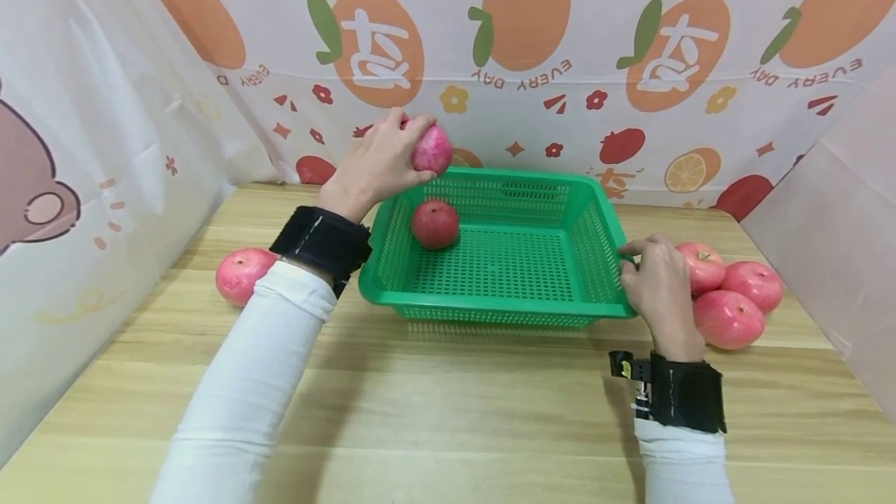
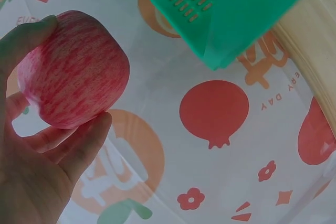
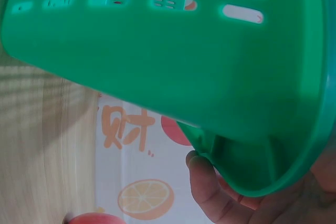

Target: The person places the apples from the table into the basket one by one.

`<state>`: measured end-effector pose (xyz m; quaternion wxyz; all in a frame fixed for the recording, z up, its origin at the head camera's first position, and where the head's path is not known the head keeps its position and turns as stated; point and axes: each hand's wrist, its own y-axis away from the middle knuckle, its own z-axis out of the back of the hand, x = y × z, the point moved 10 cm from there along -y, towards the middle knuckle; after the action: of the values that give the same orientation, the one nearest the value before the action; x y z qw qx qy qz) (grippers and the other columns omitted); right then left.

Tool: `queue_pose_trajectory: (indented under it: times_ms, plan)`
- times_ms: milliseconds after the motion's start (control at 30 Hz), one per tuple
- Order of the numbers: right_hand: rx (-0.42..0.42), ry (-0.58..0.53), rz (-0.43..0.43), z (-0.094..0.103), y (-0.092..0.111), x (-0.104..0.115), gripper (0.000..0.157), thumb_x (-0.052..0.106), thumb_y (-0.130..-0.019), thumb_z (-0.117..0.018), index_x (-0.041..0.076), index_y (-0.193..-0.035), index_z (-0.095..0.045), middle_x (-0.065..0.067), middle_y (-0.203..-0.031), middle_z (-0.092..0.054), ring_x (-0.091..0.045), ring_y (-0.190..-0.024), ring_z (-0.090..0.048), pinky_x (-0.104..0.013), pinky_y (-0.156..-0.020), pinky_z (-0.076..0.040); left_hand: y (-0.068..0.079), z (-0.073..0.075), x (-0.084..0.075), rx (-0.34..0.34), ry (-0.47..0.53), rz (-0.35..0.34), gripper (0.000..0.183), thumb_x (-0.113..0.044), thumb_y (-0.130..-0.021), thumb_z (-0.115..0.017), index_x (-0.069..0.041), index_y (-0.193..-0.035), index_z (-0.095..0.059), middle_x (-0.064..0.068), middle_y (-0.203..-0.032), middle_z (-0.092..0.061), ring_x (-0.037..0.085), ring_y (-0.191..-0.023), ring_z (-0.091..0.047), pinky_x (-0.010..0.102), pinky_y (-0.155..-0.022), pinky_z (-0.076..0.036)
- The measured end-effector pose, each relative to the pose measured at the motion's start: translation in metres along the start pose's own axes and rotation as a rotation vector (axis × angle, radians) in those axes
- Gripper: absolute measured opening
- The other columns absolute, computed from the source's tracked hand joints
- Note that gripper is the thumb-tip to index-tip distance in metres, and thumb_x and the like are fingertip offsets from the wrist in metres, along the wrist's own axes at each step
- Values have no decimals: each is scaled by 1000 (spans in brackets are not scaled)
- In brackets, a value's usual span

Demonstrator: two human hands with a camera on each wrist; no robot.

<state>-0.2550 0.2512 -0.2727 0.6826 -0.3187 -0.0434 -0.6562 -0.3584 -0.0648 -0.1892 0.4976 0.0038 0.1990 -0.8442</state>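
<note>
My left hand grips a pink-red apple above the back left corner of the green basket. In the left wrist view, thumb and fingers curve round this streaked apple. Inside the basket, a darker red apple lies at the left. My right hand holds the basket's right rim. The right wrist view shows fingers curled at the underside of the green rim. Part of that hand is hidden behind the rim.
Three apples cluster on the table just right of my right hand. Another apple lies left of the basket, partly behind my left forearm. A fruit-printed cloth hangs along the back of the wooden table.
</note>
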Motion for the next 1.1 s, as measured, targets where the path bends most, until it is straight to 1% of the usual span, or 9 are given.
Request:
queue_pose_trajectory:
  times_ms: [200,467,700,967,1100]
  plan:
    - [2,-3,-3,0,1,-1,23,-8,-90,-58,-18,-108,-69,-32,-103,-58,-48,-94,-53,-59,-78,-44,-2,-3,-5,1,19,0,72,-25,-87,-80,-7,-149,-46,26,-134,-46,41,-120,-51,58,-94,-53]
    - [14,-1,-7,-1,0,0,23,-7,-90,-58,-18,-108,-69,-32,-106,-58,-52,-101,-52,-64,-87,-40,-4,-11,-9,27,35,12,74,-27,-88,-80,-9,-150,-45,24,-133,-47,39,-118,-52,56,-92,-54]
    - [4,0,-4,0,0,0,23,-7,-90,-58,-18,-107,-69,-32,-105,-59,-52,-100,-53,-64,-86,-41,-9,-15,-17,39,37,9,74,-27,-88,-79,-10,-151,-44,24,-133,-48,38,-117,-53,55,-92,-54]
    - [8,-6,-6,0,0,0,23,-8,-90,-58,-18,-108,-69,-32,-105,-59,-51,-100,-52,-64,-89,-39,-13,-25,-19,57,45,2,72,-27,-89,-79,-11,-150,-45,23,-132,-48,38,-117,-53,55,-91,-54]
    - [7,-10,-8,0,0,0,23,-8,-90,-58,-18,-108,-69,-32,-105,-59,-50,-100,-52,-63,-89,-39,-15,-31,-19,77,39,7,72,-27,-89,-79,-12,-150,-44,23,-133,-47,38,-118,-53,55,-91,-54]
